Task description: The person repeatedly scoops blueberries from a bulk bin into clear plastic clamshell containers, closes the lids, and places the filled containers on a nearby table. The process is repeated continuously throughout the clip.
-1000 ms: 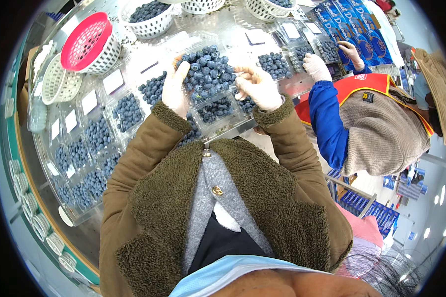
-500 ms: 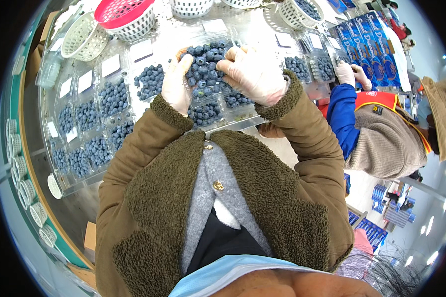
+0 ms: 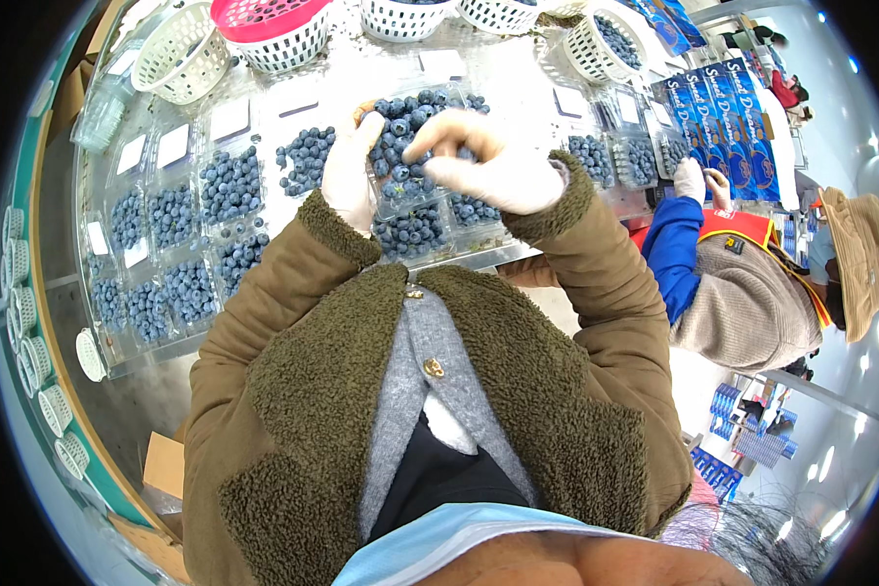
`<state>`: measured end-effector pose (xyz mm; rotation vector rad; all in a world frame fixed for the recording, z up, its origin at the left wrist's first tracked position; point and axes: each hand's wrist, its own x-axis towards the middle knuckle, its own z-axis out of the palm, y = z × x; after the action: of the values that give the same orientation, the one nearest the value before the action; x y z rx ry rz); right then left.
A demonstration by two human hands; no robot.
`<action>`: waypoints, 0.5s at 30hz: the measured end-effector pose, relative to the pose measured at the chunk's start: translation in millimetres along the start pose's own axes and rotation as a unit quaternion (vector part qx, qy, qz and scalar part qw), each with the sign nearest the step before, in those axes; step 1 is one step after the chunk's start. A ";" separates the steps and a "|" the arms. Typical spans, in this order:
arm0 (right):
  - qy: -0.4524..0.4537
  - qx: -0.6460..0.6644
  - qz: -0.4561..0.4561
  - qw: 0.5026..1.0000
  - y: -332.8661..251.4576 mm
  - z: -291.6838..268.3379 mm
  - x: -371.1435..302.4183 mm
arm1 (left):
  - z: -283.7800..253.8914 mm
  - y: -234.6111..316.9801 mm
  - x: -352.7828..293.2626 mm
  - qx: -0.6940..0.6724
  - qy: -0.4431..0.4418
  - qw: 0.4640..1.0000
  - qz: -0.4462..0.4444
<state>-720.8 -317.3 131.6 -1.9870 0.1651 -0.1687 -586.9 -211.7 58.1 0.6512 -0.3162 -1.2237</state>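
My gloved left hand [image 3: 352,161] grips the left side of a clear plastic punnet of blueberries [image 3: 393,176], raised over other filled punnets. A bare orange-looking fingertip pokes out at its top. Over the right side of this punnet hovers my gloved right hand [image 3: 493,166], thumb and forefinger curved and apart, with berries showing in the gap. Just below lies another blueberry punnet [image 3: 410,231], partly covered by the raised one. A further group of blueberries [image 3: 306,159] sits in a clear punnet left of my left hand.
Several filled open punnets [image 3: 171,215] stand in rows at left. White baskets [image 3: 181,59] line the far side, one topped with a pink-red basket [image 3: 269,18]. At right, a co-worker [image 3: 742,283] handles things beside blue printed cartons [image 3: 723,132]. The metal table edge [image 3: 479,256] runs near me.
My right hand has shifted slightly down, its thumb and forefinger spreading apart above the berries. My left hand keeps its hold on the punnet. The whole view has shifted a little.
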 end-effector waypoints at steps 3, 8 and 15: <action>0.002 -0.289 -0.117 0.950 -2.0 10.1 6.4 | 3.6 -4.9 -0.3 -0.004 0.011 1.000 0.008; -0.098 -0.441 -0.162 0.877 -10.4 9.3 25.3 | 5.0 -5.7 6.2 -0.026 0.042 0.998 0.032; -0.220 -0.463 -0.134 0.848 -11.9 11.8 54.2 | -2.1 1.0 7.6 -0.028 0.082 0.996 0.024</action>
<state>-664.9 -312.4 140.0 -2.9490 -0.4160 0.2492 -582.5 -218.0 56.2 0.6872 -0.1582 -1.1216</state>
